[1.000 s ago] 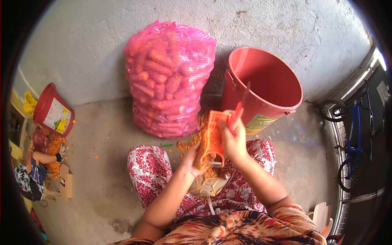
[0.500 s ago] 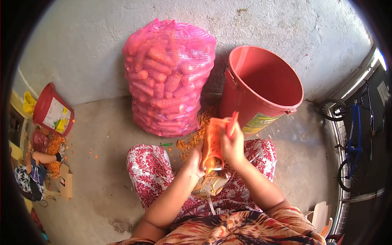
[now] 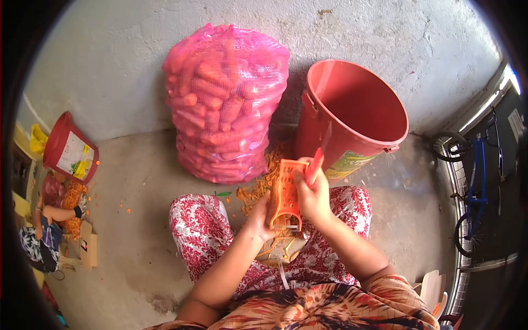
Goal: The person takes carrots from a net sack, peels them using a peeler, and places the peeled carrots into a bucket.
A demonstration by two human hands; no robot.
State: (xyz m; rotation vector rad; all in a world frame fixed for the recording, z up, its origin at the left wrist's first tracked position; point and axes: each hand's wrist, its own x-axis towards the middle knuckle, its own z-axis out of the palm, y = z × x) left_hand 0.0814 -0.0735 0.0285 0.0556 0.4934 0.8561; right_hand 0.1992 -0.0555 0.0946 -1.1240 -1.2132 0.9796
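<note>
My right hand (image 3: 313,201) is closed around an orange peeler (image 3: 288,184) with a perforated body and a blade at its lower end. The same hand also grips a red-handled knife (image 3: 314,166), its blade pointing up and away. My left hand (image 3: 259,220) is closed on a carrot (image 3: 279,222), mostly hidden beneath the peeler. Below the hands, orange peelings (image 3: 286,245) lie on a pale surface between my legs. More carrot peelings (image 3: 252,192) are heaped on the floor just beyond.
A pink mesh sack (image 3: 225,110) full of carrots stands against the wall. Beside it is a large red bucket (image 3: 352,110). Far left are a second red bucket (image 3: 71,148), another person's leg (image 3: 59,213) and a cardboard box (image 3: 88,247). A blue bicycle (image 3: 477,181) stands at right.
The peeler has shifted slightly and its perforated face shows more. The knife's handle has tilted, and its blade is now visible against the bucket. Both hands keep their grip.
</note>
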